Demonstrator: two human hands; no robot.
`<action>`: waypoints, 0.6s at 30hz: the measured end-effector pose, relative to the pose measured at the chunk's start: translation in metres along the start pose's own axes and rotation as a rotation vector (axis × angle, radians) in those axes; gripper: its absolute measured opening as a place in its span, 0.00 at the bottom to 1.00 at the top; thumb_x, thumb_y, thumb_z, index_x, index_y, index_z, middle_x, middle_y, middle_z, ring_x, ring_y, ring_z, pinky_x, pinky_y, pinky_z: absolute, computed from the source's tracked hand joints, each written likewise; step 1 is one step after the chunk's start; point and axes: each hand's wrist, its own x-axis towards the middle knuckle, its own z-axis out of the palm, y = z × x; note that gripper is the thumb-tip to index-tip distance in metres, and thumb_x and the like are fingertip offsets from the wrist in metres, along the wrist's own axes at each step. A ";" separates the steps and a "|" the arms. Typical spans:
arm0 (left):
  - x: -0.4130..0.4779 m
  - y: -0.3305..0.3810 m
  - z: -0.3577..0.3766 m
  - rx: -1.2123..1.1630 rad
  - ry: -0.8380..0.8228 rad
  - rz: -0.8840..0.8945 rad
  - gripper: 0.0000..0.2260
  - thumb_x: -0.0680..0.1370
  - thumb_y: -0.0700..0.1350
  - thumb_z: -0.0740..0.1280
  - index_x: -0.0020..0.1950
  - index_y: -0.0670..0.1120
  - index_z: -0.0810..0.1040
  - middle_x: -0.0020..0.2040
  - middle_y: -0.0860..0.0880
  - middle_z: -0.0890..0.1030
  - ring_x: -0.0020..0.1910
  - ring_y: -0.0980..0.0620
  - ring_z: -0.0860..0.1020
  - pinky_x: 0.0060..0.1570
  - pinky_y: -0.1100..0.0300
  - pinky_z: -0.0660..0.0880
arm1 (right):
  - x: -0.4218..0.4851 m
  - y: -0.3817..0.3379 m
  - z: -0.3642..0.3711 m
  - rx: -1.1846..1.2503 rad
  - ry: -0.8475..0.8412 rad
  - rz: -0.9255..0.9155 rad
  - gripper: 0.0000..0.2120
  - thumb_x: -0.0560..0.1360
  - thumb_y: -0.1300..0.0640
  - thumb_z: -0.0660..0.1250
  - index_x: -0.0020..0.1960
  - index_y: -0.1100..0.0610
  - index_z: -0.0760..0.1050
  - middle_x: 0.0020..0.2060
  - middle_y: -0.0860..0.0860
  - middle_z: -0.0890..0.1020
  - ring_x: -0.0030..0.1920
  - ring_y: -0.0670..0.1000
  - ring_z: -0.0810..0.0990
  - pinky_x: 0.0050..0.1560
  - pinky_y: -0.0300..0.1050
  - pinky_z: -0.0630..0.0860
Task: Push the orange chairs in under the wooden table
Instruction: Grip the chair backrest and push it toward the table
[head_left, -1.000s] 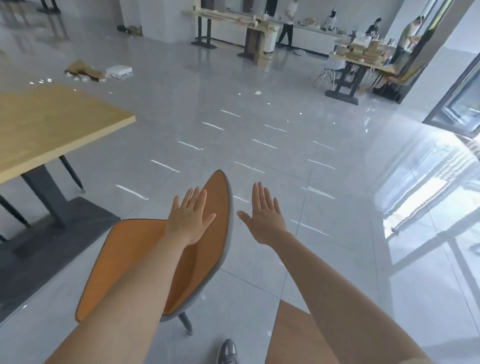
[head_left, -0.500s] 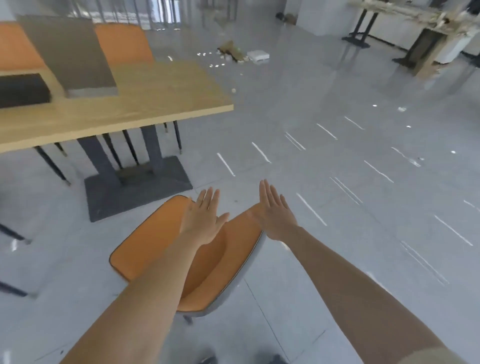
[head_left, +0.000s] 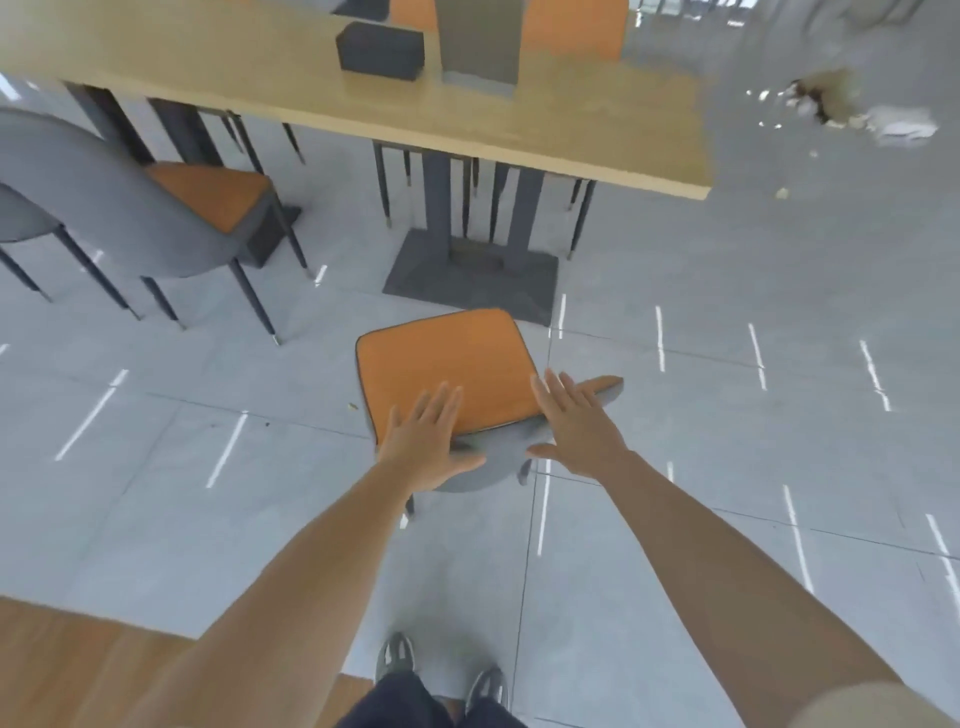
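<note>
Grey tiled floor (head_left: 727, 467) fills most of the view, streaked with white light reflections. Wooden table (head_left: 363, 98) spans the top, on dark legs and a flat dark base plate (head_left: 467, 280); on its top sit a dark box (head_left: 380, 50) and an upright grey board (head_left: 480, 44). Second chair (head_left: 156, 208) at left, grey shell back, orange seat, its front edge partly under the table edge. More orange chair backs (head_left: 571, 26) behind the table, far side. Main orange chair (head_left: 447, 374) stands on the floor in front of the base plate, well clear of the table edge, seat facing the table, grey backrest toward the person. Left hand (head_left: 426, 441) open, flat, fingers spread, resting on top of the grey backrest, thumb over the rim. Right hand (head_left: 576, 421) open, fingers straight, at the right end of the backrest; contact cannot be told. Neither hand grips. Two shoes (head_left: 441, 670) at bottom. Debris (head_left: 857, 111) on the floor at upper right, blurred.
</note>
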 end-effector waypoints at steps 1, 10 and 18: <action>-0.002 0.002 0.003 -0.023 -0.007 -0.022 0.41 0.74 0.63 0.61 0.75 0.52 0.38 0.78 0.49 0.43 0.77 0.46 0.49 0.73 0.43 0.50 | 0.002 0.001 0.001 -0.009 0.017 -0.010 0.43 0.75 0.44 0.62 0.75 0.58 0.38 0.76 0.58 0.48 0.76 0.57 0.45 0.74 0.53 0.45; 0.017 0.019 0.012 0.004 0.142 -0.134 0.24 0.73 0.51 0.68 0.67 0.51 0.67 0.52 0.47 0.80 0.52 0.44 0.78 0.40 0.57 0.68 | 0.031 0.029 -0.001 0.004 0.079 -0.023 0.19 0.65 0.52 0.74 0.50 0.59 0.73 0.46 0.54 0.80 0.49 0.57 0.76 0.48 0.48 0.72; 0.029 0.005 0.016 0.120 0.207 0.025 0.24 0.76 0.49 0.65 0.71 0.53 0.63 0.47 0.47 0.82 0.46 0.43 0.79 0.39 0.57 0.69 | 0.039 0.037 0.007 -0.139 0.204 -0.066 0.09 0.71 0.56 0.68 0.46 0.60 0.73 0.40 0.56 0.81 0.42 0.58 0.77 0.42 0.45 0.59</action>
